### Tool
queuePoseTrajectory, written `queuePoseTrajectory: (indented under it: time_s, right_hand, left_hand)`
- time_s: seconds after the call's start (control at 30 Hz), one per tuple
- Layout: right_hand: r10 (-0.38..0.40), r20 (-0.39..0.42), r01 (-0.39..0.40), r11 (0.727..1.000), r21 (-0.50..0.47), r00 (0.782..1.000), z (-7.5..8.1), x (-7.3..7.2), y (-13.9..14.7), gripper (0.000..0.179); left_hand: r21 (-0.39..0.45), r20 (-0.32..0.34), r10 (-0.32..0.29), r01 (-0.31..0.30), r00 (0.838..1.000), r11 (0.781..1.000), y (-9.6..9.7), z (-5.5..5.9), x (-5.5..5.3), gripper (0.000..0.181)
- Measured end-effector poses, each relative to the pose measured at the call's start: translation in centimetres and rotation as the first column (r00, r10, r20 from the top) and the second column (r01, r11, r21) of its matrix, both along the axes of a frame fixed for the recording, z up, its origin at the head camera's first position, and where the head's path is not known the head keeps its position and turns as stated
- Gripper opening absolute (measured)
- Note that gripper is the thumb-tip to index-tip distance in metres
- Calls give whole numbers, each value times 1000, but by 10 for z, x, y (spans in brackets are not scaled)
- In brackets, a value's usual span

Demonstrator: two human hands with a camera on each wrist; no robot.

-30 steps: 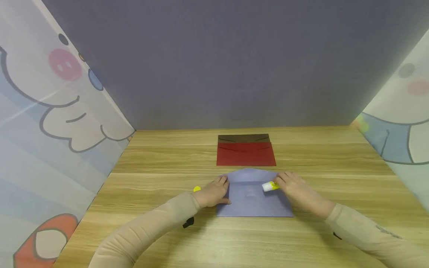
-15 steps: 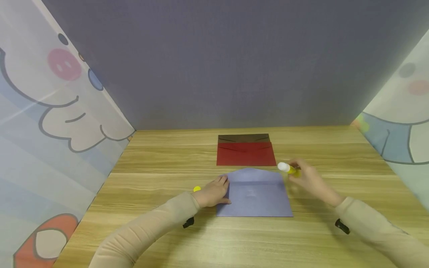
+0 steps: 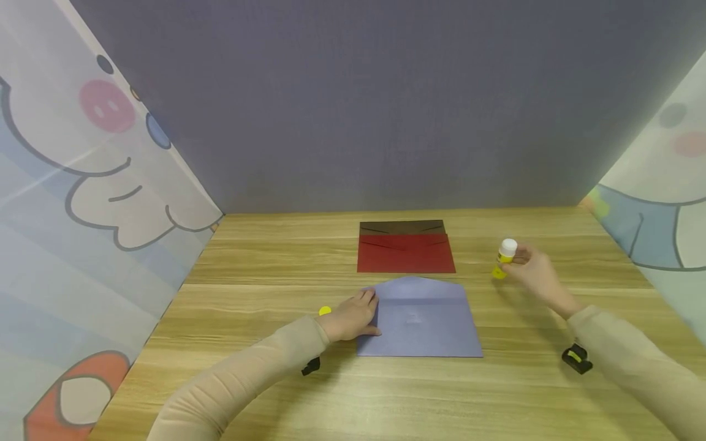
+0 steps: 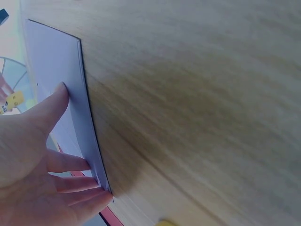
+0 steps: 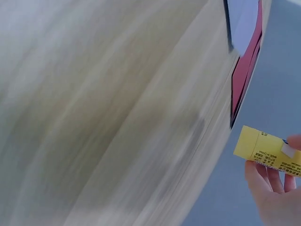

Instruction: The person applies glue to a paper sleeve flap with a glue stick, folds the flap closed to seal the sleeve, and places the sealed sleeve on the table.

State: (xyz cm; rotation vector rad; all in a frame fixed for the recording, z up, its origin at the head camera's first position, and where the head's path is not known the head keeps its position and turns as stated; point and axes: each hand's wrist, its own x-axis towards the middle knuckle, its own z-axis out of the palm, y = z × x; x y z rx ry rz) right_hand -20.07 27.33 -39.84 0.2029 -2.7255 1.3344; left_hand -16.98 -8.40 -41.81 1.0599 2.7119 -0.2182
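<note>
A lavender envelope [image 3: 425,331] lies on the wooden table with its flap raised toward the far side. My left hand [image 3: 353,316] rests on its left edge; in the left wrist view the thumb [image 4: 59,99] and straight fingers lie along that edge. To the right of the envelope, my right hand [image 3: 535,275] holds a yellow glue stick [image 3: 503,260] upright, white end up, between thumb and fingers. Printed text shows on the glue stick [image 5: 265,150] in the right wrist view.
Beyond the lavender envelope lie a red envelope [image 3: 405,254] and, partly under it, a dark brown one [image 3: 399,227]. A round yellow cap [image 3: 325,310] sits beside the left wrist. A grey panel [image 3: 408,110] closes off the table's far edge.
My right hand has moved from the envelope's right corner out to the right and away from me, turning the glue stick from lying sideways to upright. The left hand has stayed put.
</note>
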Motion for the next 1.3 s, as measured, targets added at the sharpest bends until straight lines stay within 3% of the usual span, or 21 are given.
queuePoseTrajectory:
  time_s: [0.4,0.73,1.3]
  right_hand:
    - [-91,60,95,993,-68,994,-7,-18,29,55]
    - [-126,115,136,987,-86,985,-11,-22,41,58]
    - [-126,138,137,988,-70,982,-16,-24,43,58]
  left_hand:
    - [-13,-6,9,-9,1000,1000,0,-2,-1,73]
    - [-20,1,13,-13,1000,1000,1,-1,0,73]
    - [-22,-7,12,-12,1000,1000,1,-2,-1,73]
